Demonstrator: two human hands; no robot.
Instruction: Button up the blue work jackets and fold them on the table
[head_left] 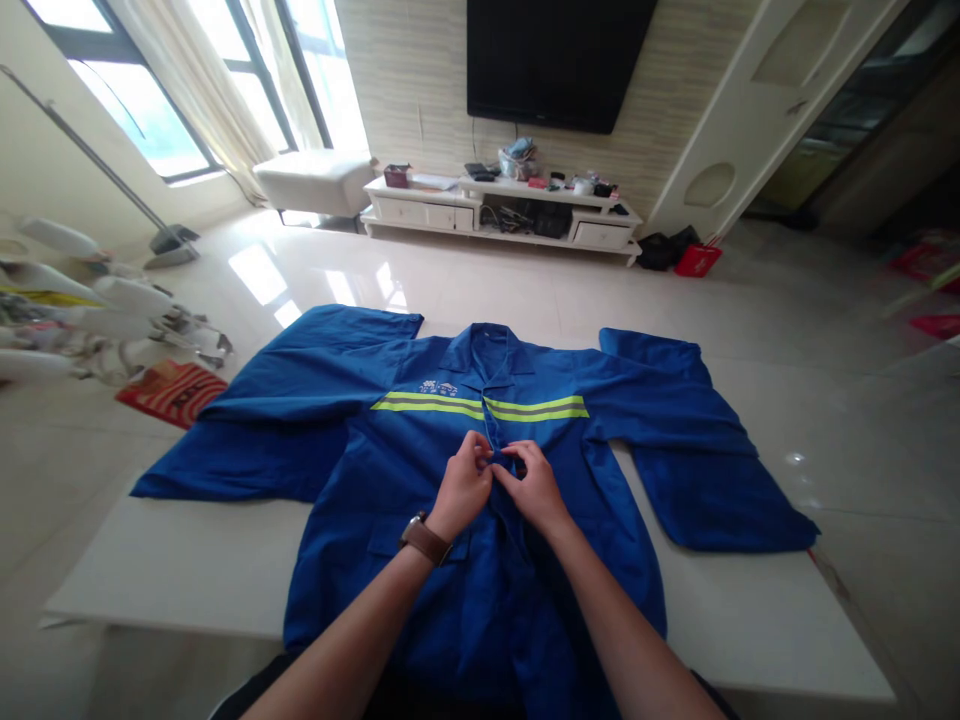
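Note:
A blue work jacket (420, 450) with a yellow and grey reflective stripe across the chest lies front up, collar away from me, sleeves spread to both sides. My left hand (463, 487), with a brown-strapped watch (426, 538) on the wrist, pinches the front edge at the middle, just below the stripe. Close beside it, my right hand (531, 485) pinches the other side of the front opening with thumb and forefinger. The fingertips of both hands nearly meet there. Whether a button is between them is too small to tell. Below the hands the front edges hang loosely together.
Under the jacket is a white table (187, 570), its corners showing at both sides. A red patterned bag (172, 393) and a cluttered rack are at the left. Beyond the tiled floor stand a white TV cabinet (420, 210), a padded bench (319, 182) and a red bag (697, 260).

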